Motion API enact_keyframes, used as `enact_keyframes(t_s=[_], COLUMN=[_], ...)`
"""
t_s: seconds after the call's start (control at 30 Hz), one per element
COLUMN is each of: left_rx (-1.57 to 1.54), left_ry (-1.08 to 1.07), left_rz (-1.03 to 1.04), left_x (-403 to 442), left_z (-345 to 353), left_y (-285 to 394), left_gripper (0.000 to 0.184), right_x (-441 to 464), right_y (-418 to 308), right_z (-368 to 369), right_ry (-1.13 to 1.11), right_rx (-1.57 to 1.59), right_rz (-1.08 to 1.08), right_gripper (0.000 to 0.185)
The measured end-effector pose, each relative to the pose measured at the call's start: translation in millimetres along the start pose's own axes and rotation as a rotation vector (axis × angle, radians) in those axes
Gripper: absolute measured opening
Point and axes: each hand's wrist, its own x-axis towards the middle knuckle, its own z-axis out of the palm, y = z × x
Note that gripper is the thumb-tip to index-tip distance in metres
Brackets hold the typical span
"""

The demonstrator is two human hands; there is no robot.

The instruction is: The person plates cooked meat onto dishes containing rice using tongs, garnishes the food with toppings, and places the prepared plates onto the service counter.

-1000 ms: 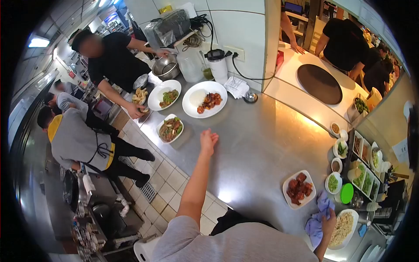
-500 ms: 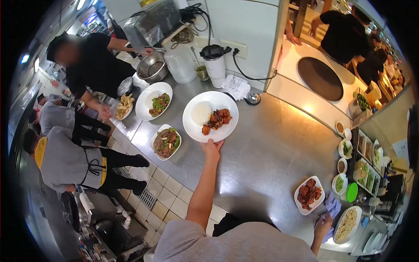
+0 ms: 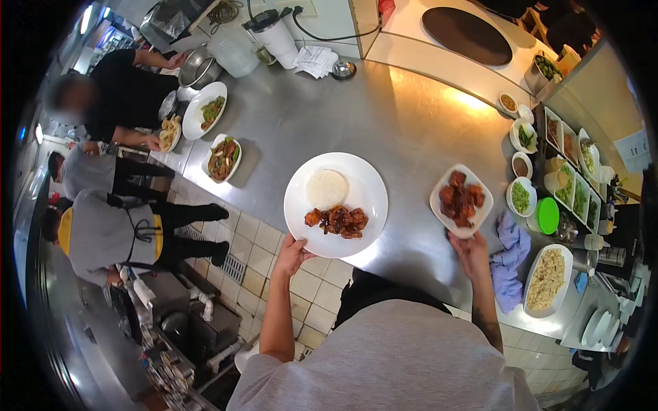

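My left hand (image 3: 293, 257) grips the near left rim of a round white plate (image 3: 373, 193), fingers tucked under it. On that plate lie a mound of white rice (image 3: 327, 187) and dark glazed meat pieces (image 3: 339, 221). My right hand (image 3: 471, 255) holds the near edge of a smaller squarish white dish (image 3: 467, 232); whether the dish is lifted off the counter, I cannot tell. Glazed brown meat pieces (image 3: 460, 198) fill this dish. Just right of my right hand, a crumpled purple cloth (image 3: 508, 264) lies on the counter.
The steel counter (image 3: 322, 109) bears a stir-fry bowl (image 3: 236, 163), an oval plate (image 3: 195, 122) and a call bell (image 3: 344, 69). Small bowls and a green lid (image 3: 547, 216) stand right, near an oval noodle-like dish (image 3: 529, 307). A co-worker's hand (image 3: 152, 142) touches a fried-food bowl.
The rice plate has come back toward me in my left hand, away from the bell. My right hand has left the purple cloth and taken hold of the squarish dish. My view has shifted.
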Motion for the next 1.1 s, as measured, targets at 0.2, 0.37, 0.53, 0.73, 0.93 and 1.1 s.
enact_keyframes(t_s=[0.2, 0.37, 0.53, 0.73, 0.93, 1.1], left_rx=[-0.006, -0.042, -0.127, 0.006, 0.376, 0.270], left_ry=[-0.015, -0.003, -0.026, -0.254, -0.434, -0.349], left_rz=[-0.013, -0.027, -0.019, -0.160, -0.150, -0.110], left_x=[-58, -95, -117, -139, -139, -127], left_z=[62, 129, 200, 277, 290, 268], left_y=[-63, -116, -168, -191, -188, -194], left_gripper=[0.049, 0.049, 0.050, 0.043, 0.035, 0.033], right_x=[38, -11, -72, -109, -126, -153], right_y=[-22, -37, -45, -75, -122, -174], right_z=[-26, -63, -120, -159, -195, -240], right_ry=[-0.221, -0.195, -0.184, -0.125, -0.046, 0.284], right_rx=[-0.127, -0.170, -0.223, -0.340, -0.300, -0.427], right_rz=[-0.055, -0.036, -0.042, -0.138, -0.303, -0.567], right_gripper=[0.045, 0.060, 0.059, 0.060, 0.054, 0.037])
